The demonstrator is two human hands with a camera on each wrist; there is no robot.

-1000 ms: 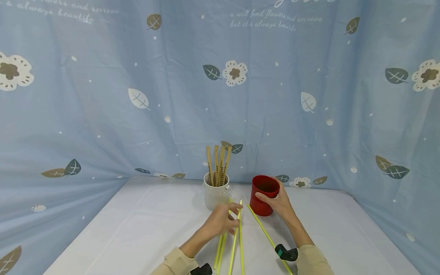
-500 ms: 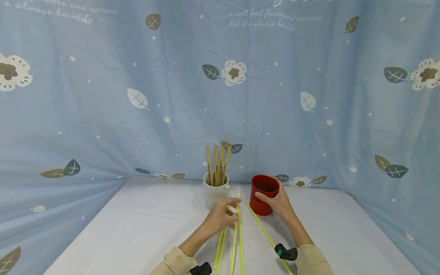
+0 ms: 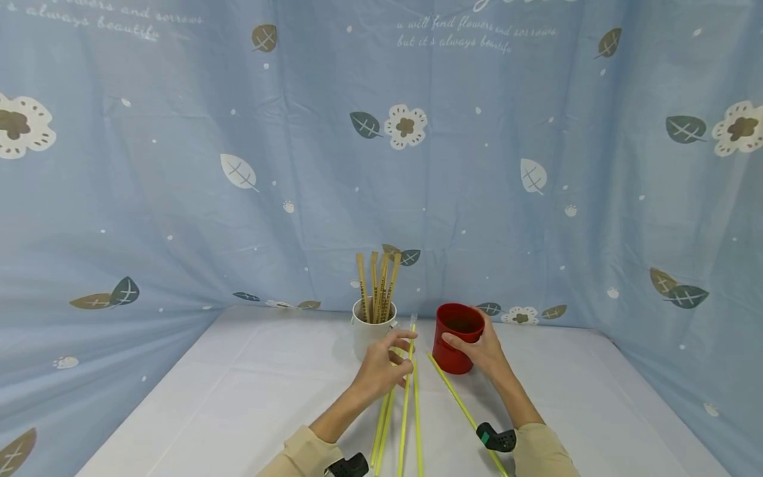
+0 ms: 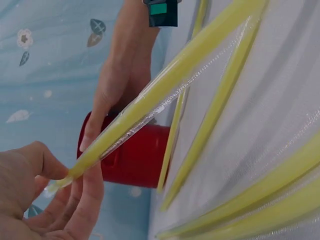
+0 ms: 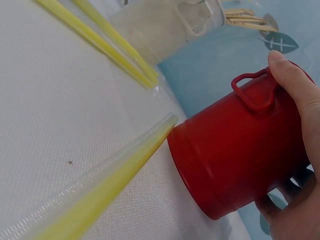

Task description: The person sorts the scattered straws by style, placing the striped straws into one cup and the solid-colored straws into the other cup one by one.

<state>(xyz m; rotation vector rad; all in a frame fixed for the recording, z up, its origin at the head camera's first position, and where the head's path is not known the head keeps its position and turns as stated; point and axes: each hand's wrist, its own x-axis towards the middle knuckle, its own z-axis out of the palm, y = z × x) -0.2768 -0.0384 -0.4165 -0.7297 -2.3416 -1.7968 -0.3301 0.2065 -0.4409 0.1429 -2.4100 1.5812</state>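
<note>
L hand [image 3: 379, 371] has its grip pinched on one wrapped straw [image 4: 155, 95] nr the far end; R hand [image 3: 487, 351] has its grip clamped round the red cup [image 3: 453, 354], thumb by the rim, cup standing twd the table's [image 3: 238, 411] back edge. Vs. half a sec ago: L hand & its straw are slightly farther twd the back edge, clear tip now showing btwn the 2 cups in head view; R hand & red cup look unmoved. So that straw's far end seems free of the table; near end, can't tell. 4 loose straws [image 3: 385, 430] lie twd the near edge, untouched; rightmost one's tip is just beside the red cup's base, contact unclear. White cup [image 3: 366, 338] w/ sticks [image 3: 374, 278] stands nr the back edge, left of the red.
</note>
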